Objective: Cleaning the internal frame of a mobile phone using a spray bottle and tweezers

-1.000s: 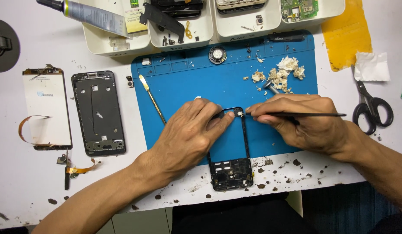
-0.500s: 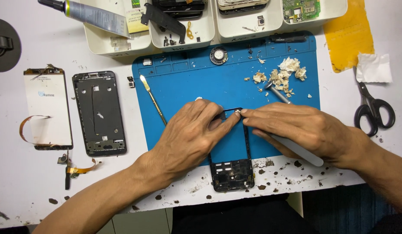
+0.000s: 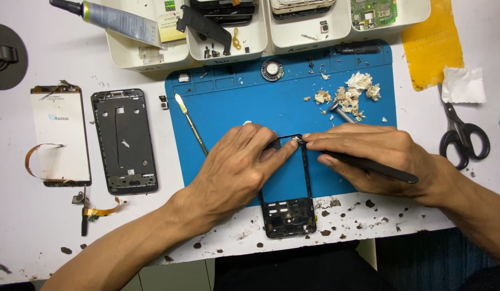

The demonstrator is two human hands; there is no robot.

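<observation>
- Head view: left hand [image 3: 236, 170] lies flat over the left side of a black phone frame [image 3: 289, 207], fingers stretched out narrow, index tip at the frame's top edge.
- Right hand [image 3: 371, 156] pinches at the frame's top right corner, where a small whitish scrap [image 3: 296, 140] sits between the two index tips.
- Right hand also holds a black tool [image 3: 379, 168] under its fingers; the tool runs along the hand, its end sticking out toward the wrist.
- Frame lies upright on the blue mat [image 3: 234, 108], its lower end over the mat's front edge on the white worktop [image 3: 23, 237].
- Worktop front edge is speckled with dark spots.
- A pile of white scraps [image 3: 355, 94] on the mat above the right hand, well apart from the frame; a small metal piece just beside the pile.
- A thin pry tool [image 3: 190, 124] lies slanted on the mat, left of the left hand, near it; can't tell if touching.
- Round speaker part [image 3: 272, 69] near the mat's top edge.
- Left of the mat: a second dark frame [image 3: 124, 141] and a white screen panel [image 3: 61, 134] with an orange flex cable, side by side.
- White trays [image 3: 228, 51] with parts along the top; a glue tube [image 3: 120, 20] across the left tray.
- Scissors [image 3: 463, 137] right of the mat, below a white wipe [image 3: 464, 85]; a yellow sheet [image 3: 430, 46] beside it.
</observation>
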